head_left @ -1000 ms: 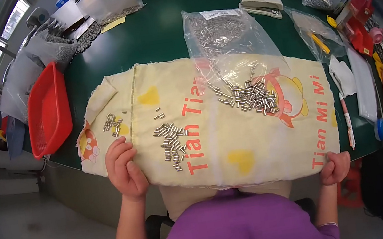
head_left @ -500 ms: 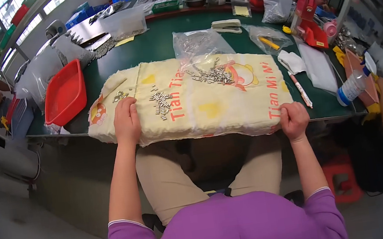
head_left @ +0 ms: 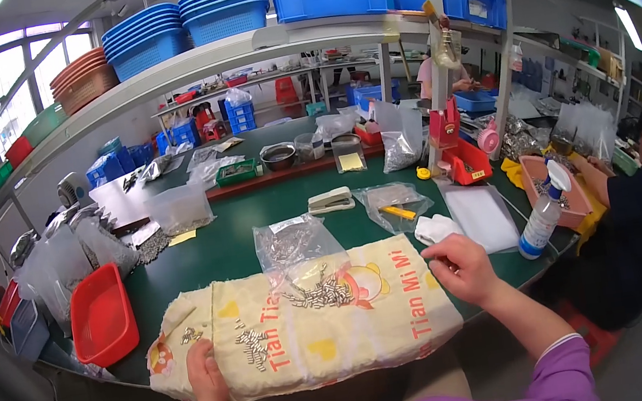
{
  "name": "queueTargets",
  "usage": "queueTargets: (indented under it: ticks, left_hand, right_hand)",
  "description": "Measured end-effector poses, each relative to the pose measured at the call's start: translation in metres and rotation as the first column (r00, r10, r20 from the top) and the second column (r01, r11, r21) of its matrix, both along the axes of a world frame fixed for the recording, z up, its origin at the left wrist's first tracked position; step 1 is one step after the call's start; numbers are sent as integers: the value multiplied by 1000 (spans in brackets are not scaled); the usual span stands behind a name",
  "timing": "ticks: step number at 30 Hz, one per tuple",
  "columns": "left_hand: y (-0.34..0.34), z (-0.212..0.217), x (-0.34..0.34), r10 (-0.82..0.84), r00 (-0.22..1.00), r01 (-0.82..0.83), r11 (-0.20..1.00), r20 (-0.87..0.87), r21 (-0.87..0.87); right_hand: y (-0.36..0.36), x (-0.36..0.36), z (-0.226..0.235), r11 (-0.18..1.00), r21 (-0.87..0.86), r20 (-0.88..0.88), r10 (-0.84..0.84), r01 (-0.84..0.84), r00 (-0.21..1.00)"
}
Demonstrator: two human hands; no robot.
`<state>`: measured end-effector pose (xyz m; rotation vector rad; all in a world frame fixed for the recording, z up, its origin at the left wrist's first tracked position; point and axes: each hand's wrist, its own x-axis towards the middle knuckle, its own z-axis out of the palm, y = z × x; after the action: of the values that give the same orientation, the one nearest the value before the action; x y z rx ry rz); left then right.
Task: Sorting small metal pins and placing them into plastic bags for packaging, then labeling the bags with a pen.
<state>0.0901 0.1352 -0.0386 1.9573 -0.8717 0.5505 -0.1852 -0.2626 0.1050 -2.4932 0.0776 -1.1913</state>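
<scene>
While my left hand (head_left: 207,375) touches cloth (head_left: 297,331), metal tubes (head_left: 255,348) lie beside it; my right hand (head_left: 468,270) curls, both grips unclear.

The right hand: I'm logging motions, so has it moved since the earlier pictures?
Yes: the right hand has moved forward, from the near right corner of the yellow cloth to close to the white rag.
</scene>
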Motion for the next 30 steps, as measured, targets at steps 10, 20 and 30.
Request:
queueTargets:
  ticks: [10,20,30]
  left_hand:
    - [-3,20,-5,-1,1000,0,990,2,141]
    - [20,110,-37,426,868,-352,890,-255,291]
    - [113,28,-165,994,107,-915,86,32,394]
  right_hand:
    - [-119,211,274,803,-545,322,-67,243,944]
    - [-242,307,475,932,-158,-114,-345,326,932]
    - [-289,409,504,890,-421,-495,-387,175,778]
